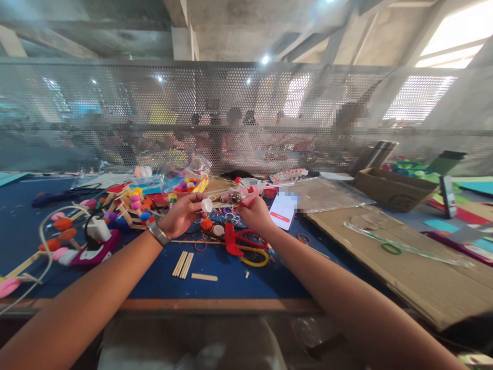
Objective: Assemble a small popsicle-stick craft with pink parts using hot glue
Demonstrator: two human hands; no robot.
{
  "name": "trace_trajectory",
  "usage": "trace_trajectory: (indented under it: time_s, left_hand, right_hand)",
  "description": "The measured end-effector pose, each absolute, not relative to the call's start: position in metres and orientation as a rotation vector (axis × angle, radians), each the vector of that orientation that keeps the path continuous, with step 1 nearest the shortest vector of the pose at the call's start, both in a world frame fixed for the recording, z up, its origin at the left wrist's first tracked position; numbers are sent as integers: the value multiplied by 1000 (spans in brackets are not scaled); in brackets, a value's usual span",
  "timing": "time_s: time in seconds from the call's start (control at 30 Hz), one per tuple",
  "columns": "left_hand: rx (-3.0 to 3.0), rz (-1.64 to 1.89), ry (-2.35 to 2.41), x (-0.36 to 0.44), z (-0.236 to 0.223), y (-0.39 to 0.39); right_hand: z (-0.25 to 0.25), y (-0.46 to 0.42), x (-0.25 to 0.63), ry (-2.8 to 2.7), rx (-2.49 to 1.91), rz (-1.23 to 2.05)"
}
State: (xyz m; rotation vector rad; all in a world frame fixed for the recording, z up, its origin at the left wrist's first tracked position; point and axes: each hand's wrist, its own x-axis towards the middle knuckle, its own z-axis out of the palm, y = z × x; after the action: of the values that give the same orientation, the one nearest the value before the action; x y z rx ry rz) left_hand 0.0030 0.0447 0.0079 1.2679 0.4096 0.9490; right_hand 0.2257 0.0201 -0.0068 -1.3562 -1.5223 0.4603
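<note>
My left hand [185, 217], with a watch on its wrist, pinches a white bottle cap [207, 205] over the blue table. Close by on the right, my right hand [254, 210] is closed, its fingers curled by something pinkish that blurs into the clutter behind, so I cannot make out what it holds. Below the hands lie red-handled scissors [231, 240] and a yellow loop handle [257, 258]. An orange pompom [206, 224] and another pale cap [219, 230] are beside them. Several wooden sticks [183, 264] lie side by side near the front edge, with one shorter stick [204, 277] apart.
To the left stand a purple power strip [96, 252] with a white plug and a stick structure with coloured pompoms [133, 205]. A phone [283, 210] lies beyond my right hand. Flat cardboard [370, 252] and an open cardboard box [393, 189] are at right. Perforated mesh [154, 103] rises behind.
</note>
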Motion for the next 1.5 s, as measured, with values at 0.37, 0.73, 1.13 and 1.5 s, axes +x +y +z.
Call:
trace_trajectory:
  time_s: [0.37, 0.73, 1.13, 1.5]
  left_hand:
    - [1263, 935, 408, 2, 8, 45]
    - [1257, 926, 417, 3, 8, 45]
    - [1288, 892, 430, 3, 8, 46]
    - [1270, 909, 482, 6, 10, 42]
  right_hand:
    - [-7, 20, 226, -1514, -1341, 462]
    - [-8, 21, 225, -1513, -1337, 469]
    - [-7, 19, 225, -1508, -1326, 471]
    - [-8, 20, 225, -1504, -1309, 488]
